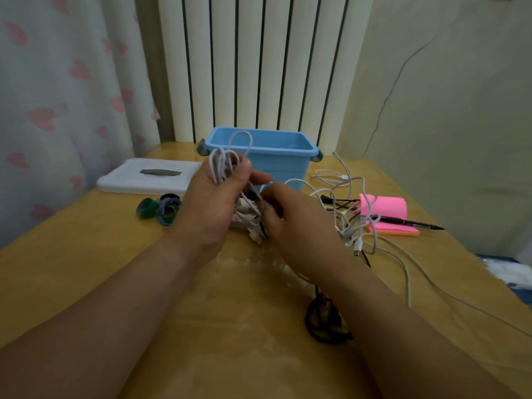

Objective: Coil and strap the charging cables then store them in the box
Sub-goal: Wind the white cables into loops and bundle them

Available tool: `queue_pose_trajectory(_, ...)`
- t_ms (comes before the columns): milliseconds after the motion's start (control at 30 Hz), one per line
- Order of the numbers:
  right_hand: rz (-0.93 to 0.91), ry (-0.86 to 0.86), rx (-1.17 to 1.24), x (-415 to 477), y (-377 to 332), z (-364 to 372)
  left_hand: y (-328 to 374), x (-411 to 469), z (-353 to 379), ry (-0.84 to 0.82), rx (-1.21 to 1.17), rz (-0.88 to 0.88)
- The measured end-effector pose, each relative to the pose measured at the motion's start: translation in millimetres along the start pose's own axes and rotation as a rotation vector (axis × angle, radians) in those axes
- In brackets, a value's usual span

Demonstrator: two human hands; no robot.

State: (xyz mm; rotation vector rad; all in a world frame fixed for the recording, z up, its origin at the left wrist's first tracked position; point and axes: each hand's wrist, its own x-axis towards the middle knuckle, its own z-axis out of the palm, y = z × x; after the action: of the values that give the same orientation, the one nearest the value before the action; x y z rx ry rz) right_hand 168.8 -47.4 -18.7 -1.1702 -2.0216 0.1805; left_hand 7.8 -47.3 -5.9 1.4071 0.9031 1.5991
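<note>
My left hand point(214, 205) grips a bundle of looped white charging cable point(227, 159), its loops sticking up above my fingers. My right hand point(290, 220) pinches a thin dark strap point(260, 226) against the lower part of that bundle. Both hands hover over the wooden table point(86, 254), just in front of the open blue box point(285, 156). A tangle of loose white cables point(345, 197) lies to the right. Rolled straps point(161, 208) in green, blue and black sit to the left.
The box's white lid point(149, 177) lies at the back left. A pink sticky-note pad point(388, 211) with a black pen point(408, 223) on it is at the right. A black coiled cable point(325, 321) lies under my right forearm. A radiator and curtain stand behind.
</note>
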Motion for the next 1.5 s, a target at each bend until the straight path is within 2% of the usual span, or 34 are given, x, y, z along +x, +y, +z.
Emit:
queue_pose_trajectory(67,-0.01,0.005,-0.061,1,2,-2,7,2,-4,-0.006,-0.016,0.066)
queue_pose_trajectory(167,-0.009,-0.124,-0.29,1,0,-5,26,10,-18,-0.024,-0.237,0.117)
queue_pose_trajectory(233,0.056,-0.194,-0.385,0,4,-8,36,17,-31,-0.033,-0.387,0.119)
queue_pose_trajectory(300,0.133,-0.223,-0.463,0,11,-12,38,23,-41,-0.006,-0.406,0.096)
queue_pose_trajectory(367,0.18,-0.222,-0.513,2,16,-17,32,26,-47,0.045,-0.295,0.042)
queue_pose_trajectory(433,0.173,-0.145,-0.525,4,18,-19,24,23,-45,0.049,-0.033,-0.031)
queue_pose_trajectory(533,0.084,0.032,-0.52,4,17,-20,17,8,-27,-0.099,0.402,-0.108)
queue_pose_trajectory(667,0.024,0.124,-0.379,4,19,-15,11,-2,-5,-0.25,0.525,-0.126)
queue_pose_trajectory(767,-0.046,0.137,-0.27,5,27,-12,7,0,-6,-0.241,0.673,-0.054)
queue_pose_trajectory(933,-0.083,0.087,-0.231,6,27,-12,4,2,-12,-0.215,0.787,0.052)
queue_pose_trajectory(1133,-0.196,0.205,-0.081,5,14,-18,10,3,-15,-0.201,0.717,0.175)
queue_pose_trajectory(1233,-0.195,0.226,0.067,2,6,-21,15,-3,-10,-0.192,0.534,0.211)
queue_pose_trajectory(1300,-0.097,0.103,0.076,2,6,-22,17,-4,-9,-0.107,0.432,0.208)
queue_pose_trajectory(1433,0.092,-0.21,-0.374,4,19,-25,20,9,-26,0.134,0.165,0.154)
queue_pose_trajectory(1500,0.134,-0.229,-0.39,3,18,-26,20,14,-34,0.18,0.067,0.123)
